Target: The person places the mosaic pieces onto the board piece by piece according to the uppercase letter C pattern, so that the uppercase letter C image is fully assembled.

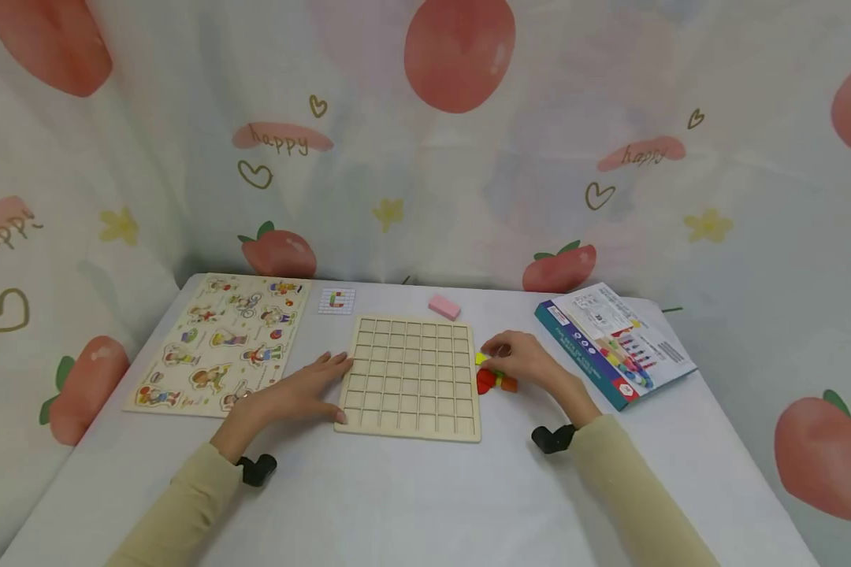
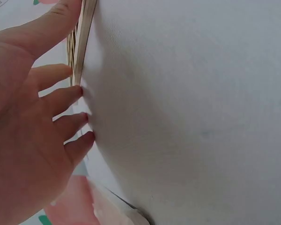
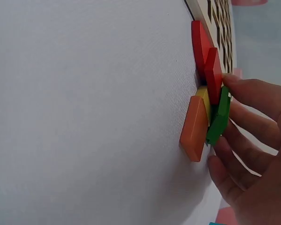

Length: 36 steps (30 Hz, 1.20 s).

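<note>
A pale wooden grid board (image 1: 408,379) with square cells lies on the table. My left hand (image 1: 301,392) is beside its left edge, fingers spread; the left wrist view shows the thumb and fingertips along the rim. To the right of the board my right hand (image 1: 528,364) reaches over a small cluster of coloured blocks. In the right wrist view, thumb and fingers curve around the far side of a green block (image 3: 219,117), index fingertip hidden. Red blocks (image 3: 213,72), an orange block (image 3: 194,129) and a yellow one (image 3: 204,99) crowd beside it. Cannot tell whether the fingers pinch a block.
A wooden picture puzzle board (image 1: 216,342) lies at the left. Behind the grid board are a small pattern card (image 1: 336,302) and a pink block (image 1: 444,307). A colourful flat box (image 1: 613,342) rests at the right. A printed curtain (image 1: 440,173) closes off the back.
</note>
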Motion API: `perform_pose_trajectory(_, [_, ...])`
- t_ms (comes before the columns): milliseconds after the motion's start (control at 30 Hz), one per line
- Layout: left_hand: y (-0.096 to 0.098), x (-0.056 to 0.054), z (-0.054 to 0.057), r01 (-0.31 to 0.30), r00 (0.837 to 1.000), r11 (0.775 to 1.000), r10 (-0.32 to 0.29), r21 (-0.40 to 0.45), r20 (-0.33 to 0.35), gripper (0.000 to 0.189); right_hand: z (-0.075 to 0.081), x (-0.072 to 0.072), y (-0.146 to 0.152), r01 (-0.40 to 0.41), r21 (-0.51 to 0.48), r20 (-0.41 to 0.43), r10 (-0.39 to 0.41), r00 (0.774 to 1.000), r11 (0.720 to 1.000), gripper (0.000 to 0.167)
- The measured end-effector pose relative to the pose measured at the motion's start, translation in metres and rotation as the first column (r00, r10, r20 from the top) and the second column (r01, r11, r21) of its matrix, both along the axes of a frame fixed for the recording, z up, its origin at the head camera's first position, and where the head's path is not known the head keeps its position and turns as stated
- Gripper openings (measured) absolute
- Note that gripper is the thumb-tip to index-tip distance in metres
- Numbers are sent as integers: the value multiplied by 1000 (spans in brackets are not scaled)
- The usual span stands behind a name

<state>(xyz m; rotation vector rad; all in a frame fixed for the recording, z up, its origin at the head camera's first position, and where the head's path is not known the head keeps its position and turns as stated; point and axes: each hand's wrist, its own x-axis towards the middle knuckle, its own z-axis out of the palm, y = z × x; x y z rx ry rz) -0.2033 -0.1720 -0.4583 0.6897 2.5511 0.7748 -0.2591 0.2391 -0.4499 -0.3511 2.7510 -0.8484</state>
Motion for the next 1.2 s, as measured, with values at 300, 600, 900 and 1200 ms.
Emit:
perform_pose_trajectory(300, [4, 6, 0, -10, 1000, 999, 11, -53, 8, 100, -6, -3, -6, -22, 22, 10, 22, 1000, 1000, 30])
perform_pose_trajectory(600, [8, 4, -1, -22, 1000, 998, 22, -52, 0, 109, -2, -5, -9, -29, 18, 17, 29, 999, 999, 26])
perform_pose_trajectory(900, [11, 2, 1, -21, 1000, 998, 20, -54, -20, 111, 1, -2, -5, 18, -33, -49, -19, 999, 999, 15])
perform_pose_trajectory(1200, [9, -14, 0, -28, 1000, 998, 27, -52, -6, 112, 1, -11, -19, 17, -130, -81, -28, 996, 991, 18])
